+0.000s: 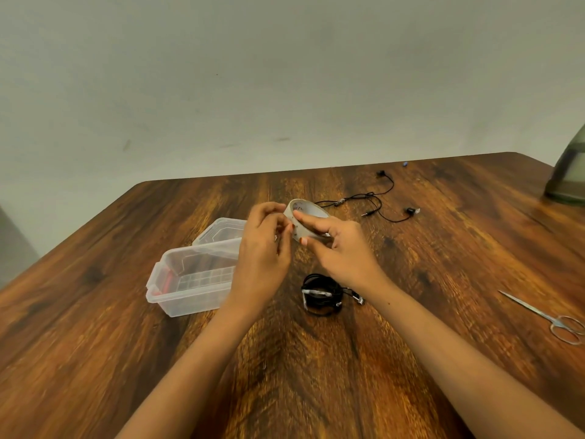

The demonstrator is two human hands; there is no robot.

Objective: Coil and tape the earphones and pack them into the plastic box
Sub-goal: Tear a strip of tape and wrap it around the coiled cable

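My right hand (340, 245) holds a roll of clear tape (305, 213) above the table, thumb on its outer face and fingers through the core. My left hand (264, 245) pinches at the roll's left edge with fingertips together. Below the hands a coiled black earphone (319, 294) lies on the wood, with a strip of tape across it. A second black earphone (376, 199) lies uncoiled farther back. The clear plastic box (190, 280) stands open to the left, partly behind my left hand.
The box's clear lid (221, 229) lies just behind the box. Small silver scissors (550, 318) rest near the right edge of the wooden table (316, 375). A dark green object (569, 172) stands at the far right corner. A wall runs behind the table.
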